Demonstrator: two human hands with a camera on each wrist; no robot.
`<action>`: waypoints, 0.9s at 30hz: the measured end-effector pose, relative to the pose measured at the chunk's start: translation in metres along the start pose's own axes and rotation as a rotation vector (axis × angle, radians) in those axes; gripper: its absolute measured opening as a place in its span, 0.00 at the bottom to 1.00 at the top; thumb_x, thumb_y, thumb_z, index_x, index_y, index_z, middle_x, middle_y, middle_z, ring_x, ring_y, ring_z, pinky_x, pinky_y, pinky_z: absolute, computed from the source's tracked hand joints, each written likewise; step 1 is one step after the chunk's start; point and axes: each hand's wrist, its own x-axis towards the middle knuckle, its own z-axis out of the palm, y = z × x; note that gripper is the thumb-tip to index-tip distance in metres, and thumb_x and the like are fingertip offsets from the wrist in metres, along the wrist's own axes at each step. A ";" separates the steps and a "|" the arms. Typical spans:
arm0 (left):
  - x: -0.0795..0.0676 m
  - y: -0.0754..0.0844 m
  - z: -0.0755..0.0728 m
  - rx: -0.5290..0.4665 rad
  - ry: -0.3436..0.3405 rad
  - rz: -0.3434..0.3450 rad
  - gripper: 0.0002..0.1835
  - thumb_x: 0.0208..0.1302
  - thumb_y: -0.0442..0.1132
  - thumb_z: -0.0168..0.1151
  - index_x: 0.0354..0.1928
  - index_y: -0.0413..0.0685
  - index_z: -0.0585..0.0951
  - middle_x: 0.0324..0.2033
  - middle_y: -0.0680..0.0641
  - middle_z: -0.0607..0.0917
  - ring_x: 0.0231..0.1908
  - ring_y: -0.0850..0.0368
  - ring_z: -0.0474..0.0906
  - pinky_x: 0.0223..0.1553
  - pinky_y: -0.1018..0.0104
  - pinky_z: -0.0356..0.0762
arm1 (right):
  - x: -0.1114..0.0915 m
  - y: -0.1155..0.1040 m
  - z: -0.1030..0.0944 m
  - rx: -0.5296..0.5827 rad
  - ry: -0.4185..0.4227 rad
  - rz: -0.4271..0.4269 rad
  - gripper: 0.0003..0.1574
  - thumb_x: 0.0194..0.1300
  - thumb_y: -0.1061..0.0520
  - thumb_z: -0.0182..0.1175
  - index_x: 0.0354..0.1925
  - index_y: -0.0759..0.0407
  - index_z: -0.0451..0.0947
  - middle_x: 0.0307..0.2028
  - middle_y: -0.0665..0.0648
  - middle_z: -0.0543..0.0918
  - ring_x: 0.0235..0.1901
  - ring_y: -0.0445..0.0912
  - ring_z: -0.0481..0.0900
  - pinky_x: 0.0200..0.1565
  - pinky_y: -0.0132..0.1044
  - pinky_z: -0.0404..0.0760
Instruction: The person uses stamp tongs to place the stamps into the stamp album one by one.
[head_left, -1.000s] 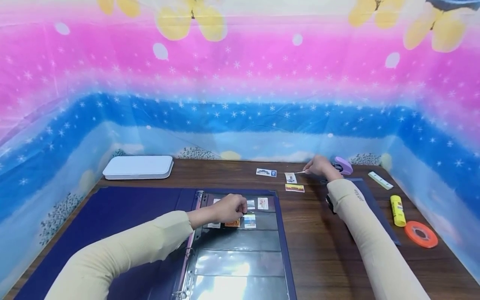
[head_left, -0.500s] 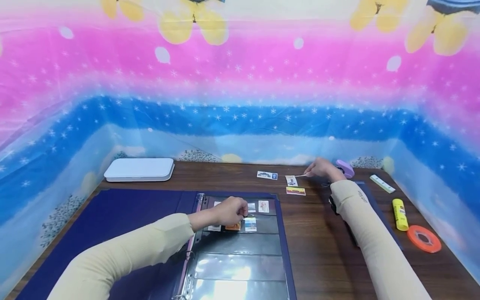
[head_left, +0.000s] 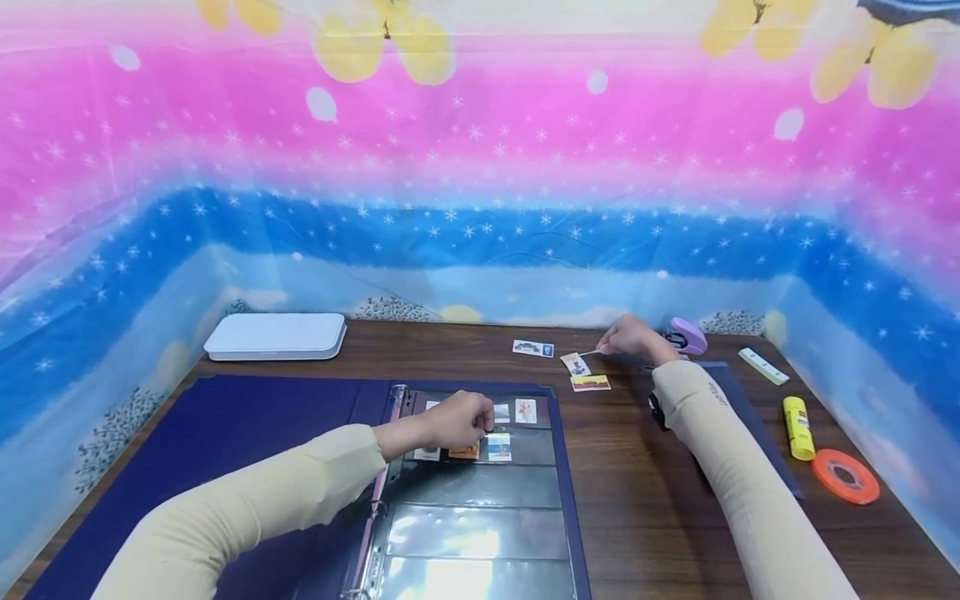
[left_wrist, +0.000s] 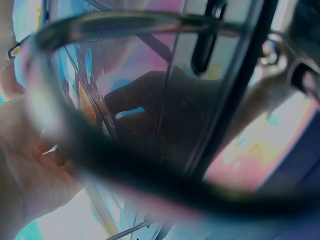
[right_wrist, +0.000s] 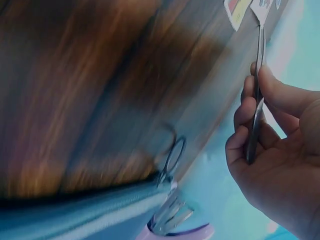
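Observation:
My right hand (head_left: 628,337) holds slim metal tweezers (right_wrist: 258,95) between thumb and fingers. Their tips meet the edge of a small stamp (head_left: 576,364), which sits askew at the back of the table. Just in front of it is a red-and-yellow stamp (head_left: 591,382), and to its left a blue-and-white stamp (head_left: 533,348). Over the second row of a clear-pocket album page (head_left: 487,487), my left hand (head_left: 461,419) pinches a pocket's edge with curled fingers. Several stamps, such as an orange one (head_left: 465,451) and a blue one (head_left: 499,447), fill the upper pockets, partly hidden by that hand.
The page sits in an open navy ring binder (head_left: 255,450). A white case (head_left: 275,337) stands at the back left. To the right are a lilac-handled tool (head_left: 688,335), a pale green strip (head_left: 763,366), a yellow glue stick (head_left: 798,427), an orange ring (head_left: 846,477) and a dark folder (head_left: 757,442).
My right hand has shifted slightly left with the tweezers, and the stamp at their tips has slid left and turned askew. The left hand stays at the pocket.

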 end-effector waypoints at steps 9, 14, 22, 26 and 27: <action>0.001 0.003 -0.002 -0.026 -0.023 -0.002 0.07 0.53 0.22 0.52 0.30 0.38 0.78 0.24 0.49 0.76 0.24 0.62 0.66 0.28 0.73 0.66 | -0.009 -0.010 -0.001 0.048 0.057 -0.048 0.16 0.64 0.61 0.54 0.46 0.67 0.81 0.51 0.68 0.80 0.46 0.50 0.76 0.44 0.38 0.73; 0.000 0.002 -0.005 -0.041 -0.042 0.008 0.07 0.54 0.23 0.52 0.30 0.37 0.78 0.24 0.48 0.77 0.23 0.63 0.66 0.28 0.74 0.66 | -0.017 -0.021 -0.004 0.083 0.091 -0.060 0.17 0.64 0.58 0.54 0.48 0.66 0.80 0.51 0.68 0.80 0.46 0.50 0.76 0.40 0.35 0.71; 0.003 0.000 -0.008 -0.041 -0.063 0.012 0.03 0.56 0.27 0.54 0.30 0.38 0.77 0.22 0.49 0.77 0.21 0.65 0.66 0.28 0.75 0.65 | -0.042 -0.055 0.005 0.135 0.168 -0.077 0.16 0.62 0.57 0.57 0.46 0.63 0.82 0.48 0.65 0.82 0.42 0.47 0.76 0.39 0.33 0.70; 0.002 0.001 -0.006 -0.038 -0.060 0.009 0.01 0.59 0.32 0.58 0.30 0.42 0.77 0.21 0.51 0.76 0.21 0.65 0.65 0.29 0.74 0.65 | -0.057 -0.069 0.028 0.220 0.136 -0.025 0.15 0.62 0.56 0.58 0.46 0.61 0.82 0.49 0.63 0.82 0.27 0.43 0.71 0.34 0.34 0.69; 0.002 0.002 -0.005 -0.045 -0.061 0.002 0.02 0.59 0.32 0.58 0.30 0.42 0.77 0.20 0.51 0.75 0.21 0.65 0.65 0.29 0.74 0.65 | -0.061 -0.071 0.034 0.246 0.125 -0.009 0.15 0.62 0.56 0.59 0.46 0.61 0.82 0.49 0.63 0.82 0.26 0.42 0.71 0.34 0.33 0.70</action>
